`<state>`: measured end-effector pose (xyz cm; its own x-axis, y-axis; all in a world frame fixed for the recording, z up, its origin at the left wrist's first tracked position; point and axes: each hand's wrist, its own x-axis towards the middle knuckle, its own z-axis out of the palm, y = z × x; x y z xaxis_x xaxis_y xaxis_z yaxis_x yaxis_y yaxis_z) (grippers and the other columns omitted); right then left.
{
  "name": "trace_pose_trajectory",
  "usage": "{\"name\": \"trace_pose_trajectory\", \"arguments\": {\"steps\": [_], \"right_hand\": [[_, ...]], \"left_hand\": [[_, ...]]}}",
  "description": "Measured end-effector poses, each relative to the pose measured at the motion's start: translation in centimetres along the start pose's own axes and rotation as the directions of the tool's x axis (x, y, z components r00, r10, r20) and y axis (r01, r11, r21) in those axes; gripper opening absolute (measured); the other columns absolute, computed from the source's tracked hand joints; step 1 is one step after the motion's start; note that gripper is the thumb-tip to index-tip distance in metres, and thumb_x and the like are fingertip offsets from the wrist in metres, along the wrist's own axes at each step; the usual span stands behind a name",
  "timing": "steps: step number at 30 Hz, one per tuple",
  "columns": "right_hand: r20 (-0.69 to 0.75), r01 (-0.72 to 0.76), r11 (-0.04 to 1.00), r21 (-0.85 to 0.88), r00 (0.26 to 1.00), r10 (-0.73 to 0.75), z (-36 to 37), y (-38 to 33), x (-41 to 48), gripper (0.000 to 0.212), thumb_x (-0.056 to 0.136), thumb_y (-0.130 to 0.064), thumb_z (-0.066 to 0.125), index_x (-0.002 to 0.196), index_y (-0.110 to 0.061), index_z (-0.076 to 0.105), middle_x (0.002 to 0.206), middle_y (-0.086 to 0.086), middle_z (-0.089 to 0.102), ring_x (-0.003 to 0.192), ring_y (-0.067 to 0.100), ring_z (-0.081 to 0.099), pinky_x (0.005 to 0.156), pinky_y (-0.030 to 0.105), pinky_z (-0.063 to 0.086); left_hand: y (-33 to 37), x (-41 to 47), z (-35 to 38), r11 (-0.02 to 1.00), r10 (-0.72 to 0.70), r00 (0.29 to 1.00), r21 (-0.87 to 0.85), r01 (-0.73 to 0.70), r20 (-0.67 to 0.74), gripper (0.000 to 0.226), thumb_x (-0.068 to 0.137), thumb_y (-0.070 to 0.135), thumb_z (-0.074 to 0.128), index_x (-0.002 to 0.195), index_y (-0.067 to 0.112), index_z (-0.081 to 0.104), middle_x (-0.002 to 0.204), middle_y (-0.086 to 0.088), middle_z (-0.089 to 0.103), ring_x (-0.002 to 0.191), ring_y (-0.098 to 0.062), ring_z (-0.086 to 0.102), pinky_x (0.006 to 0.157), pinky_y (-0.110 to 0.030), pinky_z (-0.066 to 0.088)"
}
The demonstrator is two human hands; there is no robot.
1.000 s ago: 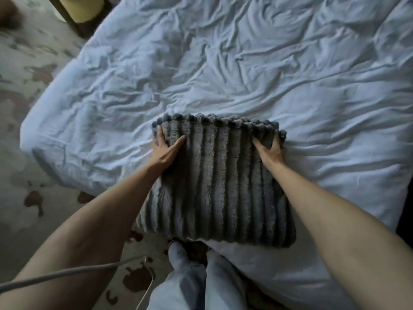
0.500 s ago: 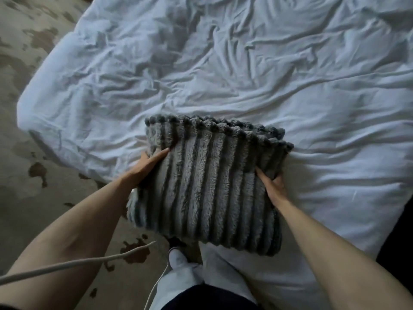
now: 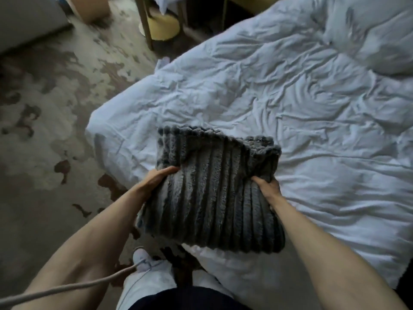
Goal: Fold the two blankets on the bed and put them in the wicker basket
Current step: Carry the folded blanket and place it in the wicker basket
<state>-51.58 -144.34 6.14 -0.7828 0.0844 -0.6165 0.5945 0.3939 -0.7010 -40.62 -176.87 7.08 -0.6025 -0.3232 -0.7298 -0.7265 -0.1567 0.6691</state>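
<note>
The left hand (image 3: 156,179) and right hand (image 3: 267,189) grasp the folded blanket (image 3: 214,198) by its sides over the bed (image 3: 290,104) corner, centre frame. Open floor (image 3: 44,135) lies left; fingers underneath are hidden.

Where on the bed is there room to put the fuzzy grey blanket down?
Lots of room: the white duvet is bare from the grey blanket up to the pillow, and beside the right hand. It is crowded only at the near corner, where the left hand and right hand grip the blanket.
</note>
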Motion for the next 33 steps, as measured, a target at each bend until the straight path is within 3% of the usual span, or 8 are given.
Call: {"name": "trace_pose_trajectory", "arguments": {"steps": [4,8,10,15,20,27,29,33], "right_hand": [[0.124,0.174,0.983,-0.064,0.978,-0.165,8.9,-10.1,-1.3,0.043,0.08,-0.021,0.074,0.121,-0.01,0.063,0.103,0.005,0.064,0.09,0.016,0.058,0.075,0.021,0.041],[0.249,0.332,0.939,-0.091,0.92,-0.301,21.2,-19.1,-3.3,0.04,0.082,-0.021,0.071,0.12,-0.011,0.063,0.106,0.01,0.065,0.088,0.02,0.059,0.076,0.025,0.042],[0.3,0.38,0.918,-0.111,0.894,-0.333,27.8,-22.8,-4.9,0.044,0.083,-0.024,0.069,0.124,-0.011,0.06,0.109,0.01,0.063,0.094,0.021,0.059,0.079,0.027,0.044],[0.374,0.455,0.88,-0.137,0.846,-0.379,41.6,-31.2,-8.4,0.041,0.083,-0.026,0.069,0.121,-0.011,0.062,0.112,0.012,0.065,0.096,0.024,0.06,0.084,0.03,0.047],[0.394,0.544,0.831,-0.113,0.792,-0.465,50.6,-38.1,-10.3,0.041,0.081,-0.025,0.07,0.12,-0.016,0.059,0.115,0.013,0.065,0.102,0.027,0.061,0.093,0.036,0.048],[0.416,0.532,0.831,-0.161,0.8,-0.432,60.1,-46.9,-7.4,0.061,0.079,-0.038,0.069,0.131,-0.011,0.052,0.118,0.014,0.063,0.099,0.029,0.061,0.091,0.037,0.048],[0.423,0.515,0.85,-0.108,0.798,-0.429,63.5,-49.9,-5.7,0.043,0.081,-0.036,0.069,0.116,-0.013,0.058,0.102,0.009,0.063,0.08,0.018,0.06,0.074,0.026,0.044],[0.431,0.481,0.875,-0.049,0.801,-0.416,70.8,-57.0,-0.4,0.039,0.082,-0.031,0.067,0.115,-0.012,0.063,0.093,0.006,0.064,0.079,0.018,0.058,0.082,0.027,0.041]], "left_hand": [[2.5,-2.1,-11.0,0.98,0.08,0.985,-0.168,-0.105,-0.15,0.059,0.069,0.047,0.079,0.116,0.021,0.055,0.084,0.011,0.067,0.067,0.0,0.065,0.053,-0.013,0.048],[3.8,-3.2,-24.4,0.944,0.087,0.973,-0.294,-0.149,-0.212,0.072,0.052,0.057,0.085,0.108,0.016,0.064,0.09,-0.001,0.077,0.083,-0.019,0.074,0.073,-0.029,0.058],[4.4,-3.3,-30.9,0.929,0.114,0.975,-0.326,-0.173,-0.193,0.08,0.044,0.068,0.083,0.105,0.018,0.07,0.093,0.004,0.076,0.085,-0.012,0.073,0.071,-0.022,0.056],[6.7,-3.6,-45.1,0.921,0.097,0.994,-0.374,-0.109,-0.053,0.041,0.061,0.056,0.073,0.087,0.025,0.077,0.081,0.013,0.075,0.071,0.001,0.071,0.055,-0.013,0.053],[8.9,-0.3,-54.5,0.895,0.075,0.97,-0.414,-0.167,-0.229,0.044,0.083,0.033,0.067,0.118,0.006,0.064,0.113,-0.017,0.069,0.1,-0.03,0.066,0.09,-0.037,0.053],[14.6,7.5,-64.1,0.856,0.085,0.921,-0.446,-0.262,-0.379,0.046,0.083,0.022,0.068,0.124,0.003,0.06,0.115,-0.019,0.067,0.102,-0.032,0.066,0.087,-0.036,0.054],[17.3,10.2,-67.3,0.861,0.097,0.917,-0.429,-0.273,-0.388,0.05,0.082,0.025,0.07,0.125,0.004,0.057,0.112,-0.017,0.068,0.097,-0.03,0.067,0.084,-0.036,0.055],[23.8,16.7,-74.6,0.856,0.115,0.873,-0.398,-0.329,-0.474,0.048,0.079,0.023,0.073,0.122,0.006,0.058,0.096,-0.013,0.072,0.083,-0.026,0.069,0.075,-0.03,0.054]]}}
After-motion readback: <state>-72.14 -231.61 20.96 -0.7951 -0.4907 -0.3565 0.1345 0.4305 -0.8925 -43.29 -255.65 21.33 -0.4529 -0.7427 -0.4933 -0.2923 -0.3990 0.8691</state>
